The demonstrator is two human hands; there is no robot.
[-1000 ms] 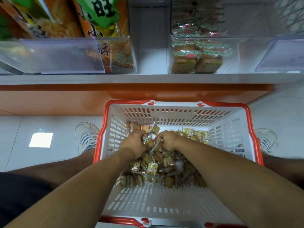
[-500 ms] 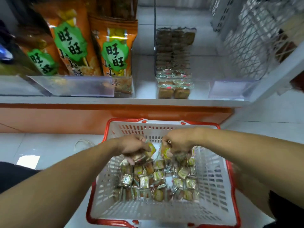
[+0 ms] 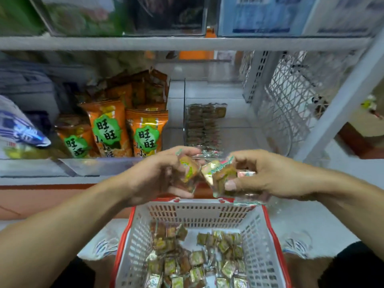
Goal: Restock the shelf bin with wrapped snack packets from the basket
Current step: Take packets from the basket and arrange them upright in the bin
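Left hand (image 3: 158, 175) and right hand (image 3: 268, 175), each grip curled round a cluster of wrapped snack packets (image 3: 220, 175), raised above the basket (image 3: 268, 229) and just short of the clear shelf bin (image 3: 204, 129). More packets loose in the basket. Judged light, crinkly, slippery in film, contents crushable; best cupped by the body, not by the sealed edges.

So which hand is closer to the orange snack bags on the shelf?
Left. The left hand is just below and right of the orange snack bags; the right hand is farther right, in front of the clear bin.
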